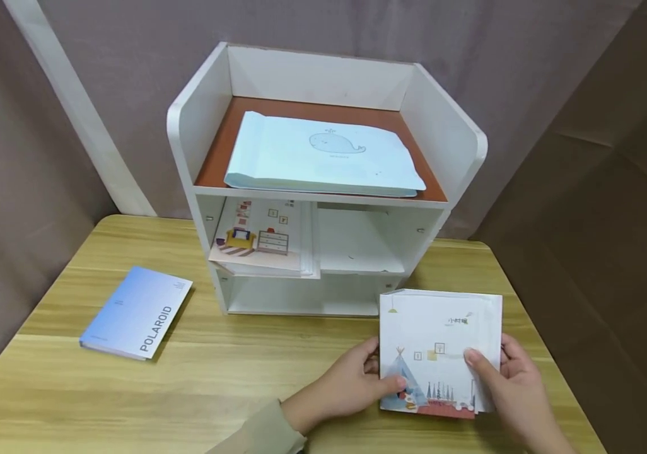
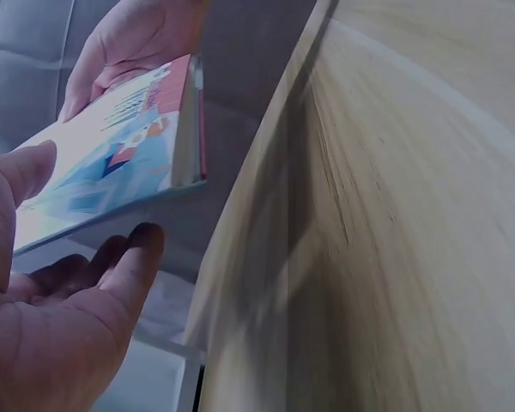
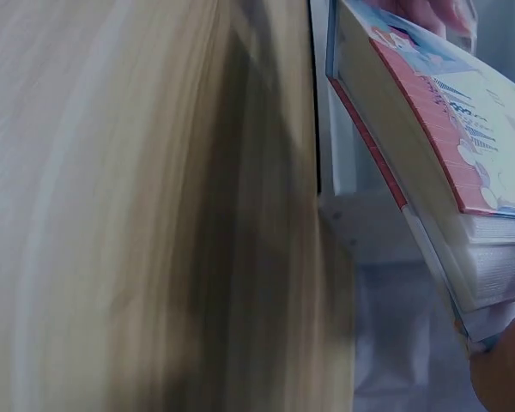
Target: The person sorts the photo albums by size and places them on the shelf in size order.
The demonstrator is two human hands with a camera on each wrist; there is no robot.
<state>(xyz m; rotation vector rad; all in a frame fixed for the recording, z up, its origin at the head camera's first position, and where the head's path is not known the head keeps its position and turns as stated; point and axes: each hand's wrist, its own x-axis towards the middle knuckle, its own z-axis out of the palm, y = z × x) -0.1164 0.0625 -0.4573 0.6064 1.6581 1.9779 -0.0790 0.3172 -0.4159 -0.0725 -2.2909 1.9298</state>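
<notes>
A thick photo album (image 1: 434, 340) with a tent drawing on its white cover is held over the front right of the table. Its page edges and clear sleeves show in the right wrist view. My right hand (image 1: 519, 388) grips the album's right side, thumb on the cover and fingers behind. At the lower left corner my left hand (image 1: 352, 381) has its thumb over the cover and its fingers round the edge. The left wrist view shows these left fingers (image 2: 137, 266) curled below the album, with a gap under it.
A white shelf unit (image 1: 323, 200) stands at the back of the table (image 1: 215, 391). A pale whale-print album (image 1: 323, 154) lies on its top, and another illustrated album (image 1: 267, 239) sits in the middle compartment's left half. A blue POLAROID album (image 1: 136, 312) lies at left.
</notes>
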